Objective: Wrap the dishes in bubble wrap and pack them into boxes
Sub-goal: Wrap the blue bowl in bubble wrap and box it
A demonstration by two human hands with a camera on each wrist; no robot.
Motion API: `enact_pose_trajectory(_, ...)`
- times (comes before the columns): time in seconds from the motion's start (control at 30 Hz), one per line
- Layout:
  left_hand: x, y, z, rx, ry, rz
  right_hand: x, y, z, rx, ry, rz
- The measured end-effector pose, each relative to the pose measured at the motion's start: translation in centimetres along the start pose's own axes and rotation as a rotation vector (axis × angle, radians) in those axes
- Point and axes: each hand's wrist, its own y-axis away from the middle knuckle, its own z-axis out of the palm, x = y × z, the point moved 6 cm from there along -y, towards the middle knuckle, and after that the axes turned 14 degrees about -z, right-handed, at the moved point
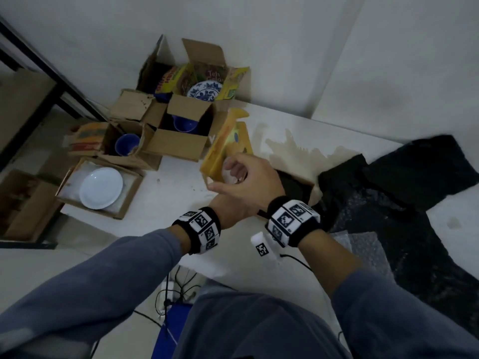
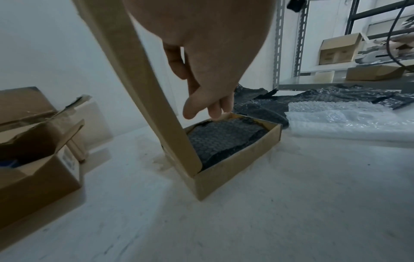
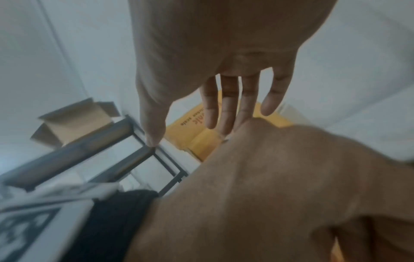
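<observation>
A flat cardboard box (image 2: 235, 164) lies on the white table (image 2: 291, 212), and inside it is a dish wrapped in black bubble wrap (image 2: 224, 140). Its lid (image 2: 134, 70), yellow on the printed side (image 1: 228, 141), stands raised. My left hand (image 2: 201, 113) hangs inside the box with relaxed fingers, whose tips touch the far rim. In the head view only its wrist (image 1: 230, 206) shows, crossed under my right hand (image 1: 228, 174). The right hand (image 3: 188, 133) reaches over to the lid with fingers nearly straight and thumb spread. Whether it grips the lid is unclear.
Open boxes stand at the table's left: two with blue bowls (image 1: 185, 124) (image 1: 127, 145), one with a patterned plate (image 1: 204, 90), one with a white plate (image 1: 101, 187). Black bubble wrap (image 1: 401, 177) and clear bubble wrap (image 2: 347, 120) lie at the right. A metal rack (image 2: 277, 44) stands behind.
</observation>
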Motion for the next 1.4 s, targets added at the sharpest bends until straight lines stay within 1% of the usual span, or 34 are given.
enact_pose_trajectory(0.03, -0.1, -0.2, 0.9, -0.051, 0.137, -0.009, -0.5, -0.6, 0.3, -0.038, 0.078, -0.026)
enact_pose_trajectory(0.07, -1.2, -1.0, 1.2, -0.044, 0.103, -0.108, -1.0, -1.1, 0.8, -0.073, 0.145, -0.052)
enact_pose_trajectory(0.1, -1.5, -1.9, 1.1, 0.078, 0.348, -0.144, -1.2, -1.5, 1.3, -0.099, 0.202, -0.078)
enact_pose_trajectory(0.13, -0.7, -2.2, 1.8, 0.108, 0.665, -0.063, -1.3, -1.8, 1.7, -0.11, 0.256, -0.105)
enact_pose_trajectory(0.17, -1.0, -2.2, 1.1, 0.089, 0.757, 0.065, -1.2, -2.0, 2.1, -0.111, 0.297, -0.12)
enact_pose_trajectory(0.2, -1.1, -2.3, 0.4, 0.27, 0.584, 0.201, -0.8, -2.0, 2.2, -0.106, 0.314, -0.11)
enact_pose_trajectory(0.23, -1.8, -2.0, 0.5, 0.413, 0.577, 0.251, -0.2, -2.0, 2.2, -0.095, 0.306, -0.079)
enact_pose_trajectory(0.27, -2.4, -2.0, 1.6, 0.385, 0.571, 0.231, 0.6, -1.9, 2.0, -0.08, 0.282, -0.036)
enact_pose_trajectory(0.3, -3.3, -2.4, 3.3, 0.292, 0.653, 0.082, 1.5, -1.8, 1.7, -0.066, 0.26, 0.009)
enact_pose_trajectory(0.37, -5.8, -3.0, 7.1, 0.177, 0.892, -0.252, 3.1, -1.2, 1.4, -0.07, 0.24, 0.078)
enact_pose_trajectory(0.4, -7.0, -3.1, 8.7, 0.104, 1.049, -0.408, 3.6, -0.8, 1.4, -0.082, 0.237, 0.103)
enact_pose_trajectory(0.43, -8.0, -3.3, 10.0, 0.059, 1.252, -0.53, 4.1, -0.5, 1.5, -0.097, 0.231, 0.126)
enact_pose_trajectory(0.5, -9.3, -4.0, 11.8, -0.006, 1.664, -0.736, 4.7, 0.1, 1.9, -0.115, 0.206, 0.172)
enact_pose_trajectory(0.53, -9.5, -4.2, 12.4, -0.02, 1.865, -0.785, 4.9, 0.2, 2.3, -0.126, 0.201, 0.19)
enact_pose_trajectory(0.57, -9.5, -4.6, 12.0, 0.011, 2.018, -0.778, 5.0, 0.5, 2.3, -0.131, 0.204, 0.205)
enact_pose_trajectory(0.6, -9.8, -5.0, 11.7, 0.078, 2.114, -0.733, 5.0, 0.6, 2.5, -0.14, 0.206, 0.213)
enact_pose_trajectory(0.63, -10.2, -5.3, 11.3, 0.165, 2.162, -0.687, 5.0, 0.7, 2.7, -0.145, 0.205, 0.217)
enact_pose_trajectory(0.73, -10.9, -5.0, 9.9, 0.369, 2.152, -0.603, 5.3, 0.6, 2.5, -0.125, 0.218, 0.225)
enact_pose_trajectory(0.8, -10.8, -4.2, 8.7, 0.488, 2.051, -0.541, 5.8, 0.4, 2.2, -0.103, 0.193, 0.236)
enact_pose_trajectory(0.87, -10.2, -3.7, 7.6, 0.567, 1.932, -0.441, 5.7, 0.2, 2.2, -0.084, 0.121, 0.21)
enact_pose_trajectory(0.93, -9.4, -3.1, 6.3, 0.607, 1.82, -0.297, 4.7, 0.1, 2.3, -0.071, 0.078, 0.12)
enact_pose_trajectory(1.03, -7.9, -2.4, 4.2, 0.593, 1.646, -0.077, 3.2, 0.3, 2.7, -0.054, 0.082, 0.031)
enact_pose_trajectory(1.13, -7.9, -2.8, 2.4, 0.521, 1.544, 0.021, 3.1, 1.4, 2.6, 0.007, 0.066, 0.005)
enact_pose_trajectory(1.23, -9.0, -5.1, 0.3, 0.397, 1.315, 0.112, 3.5, 3.1, 2.4, 0.028, 0.01, -0.028)
enact_pose_trajectory(1.33, -9.2, -7.2, -3.3, 0.283, 1.046, 0.243, 4.5, 4.6, 1.7, 0.051, -0.068, 0.025)
enact_pose_trajectory(1.4, -8.2, -8.1, -6.1, 0.275, 0.818, 0.334, 5.2, 5.4, 1.1, 0.067, -0.115, 0.064)
